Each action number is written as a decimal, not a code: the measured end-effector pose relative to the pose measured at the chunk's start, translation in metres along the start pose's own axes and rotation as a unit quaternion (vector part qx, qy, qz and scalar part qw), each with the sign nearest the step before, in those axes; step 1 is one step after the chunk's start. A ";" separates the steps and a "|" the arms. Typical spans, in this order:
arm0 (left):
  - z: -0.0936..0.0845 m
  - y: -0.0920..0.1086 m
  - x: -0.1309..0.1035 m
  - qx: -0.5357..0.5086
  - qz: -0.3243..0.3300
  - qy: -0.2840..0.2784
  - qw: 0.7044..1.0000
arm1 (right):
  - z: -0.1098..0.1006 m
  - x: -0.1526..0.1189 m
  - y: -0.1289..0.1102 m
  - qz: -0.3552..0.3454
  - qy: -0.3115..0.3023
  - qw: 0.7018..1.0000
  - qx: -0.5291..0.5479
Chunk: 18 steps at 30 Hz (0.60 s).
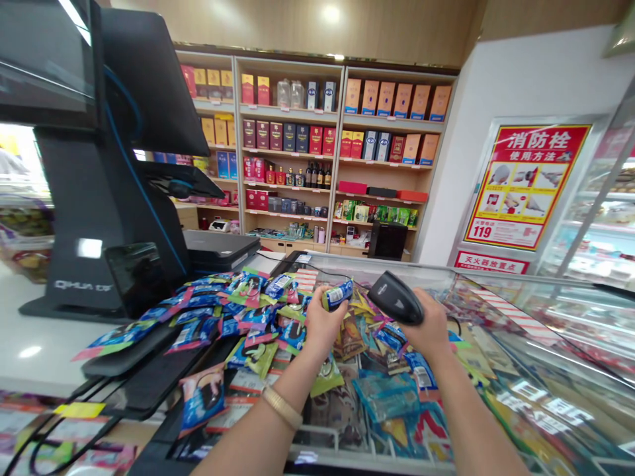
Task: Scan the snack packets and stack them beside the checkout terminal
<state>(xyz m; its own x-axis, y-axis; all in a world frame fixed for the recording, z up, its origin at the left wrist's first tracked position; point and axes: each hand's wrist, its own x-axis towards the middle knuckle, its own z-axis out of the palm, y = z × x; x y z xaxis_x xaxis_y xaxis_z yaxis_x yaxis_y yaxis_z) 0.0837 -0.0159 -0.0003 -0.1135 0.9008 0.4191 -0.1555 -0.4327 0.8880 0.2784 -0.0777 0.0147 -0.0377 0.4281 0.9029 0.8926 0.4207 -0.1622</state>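
In the head view my left hand (322, 322) is closed around a small blue snack packet (339, 295), whose barcode side faces toward the right. My right hand (430, 325) grips a black handheld barcode scanner (395, 299), its head tilted toward the packet with a short gap between them. The scanner hides the palm side of my right fingers. Below and left of my hands lies a heap of similar packets (251, 311) in blue, pink and green. One pink and blue packet (202, 398) lies apart at the near left.
A glass display counter (476, 284) filled with snack packs spreads under my hands. A black checkout terminal (119, 165) stands at the left on a white countertop (30, 354), with loose black cables (42, 433) at its near edge. Behind are shelves of boxed bottles (288, 135).
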 end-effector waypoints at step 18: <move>-0.011 -0.003 0.009 0.144 0.102 0.049 0.983 | 0.009 0.002 -0.021 -0.029 -0.135 0.990 0.042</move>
<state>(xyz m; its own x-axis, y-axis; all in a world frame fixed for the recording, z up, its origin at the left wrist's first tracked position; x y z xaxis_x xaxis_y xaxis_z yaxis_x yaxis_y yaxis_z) 0.0726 -0.0071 -0.0008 -0.2097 0.7830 0.5856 0.1633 -0.5624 0.8106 0.2556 -0.0790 0.0164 -0.2168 0.5938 0.7748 0.8453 0.5112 -0.1553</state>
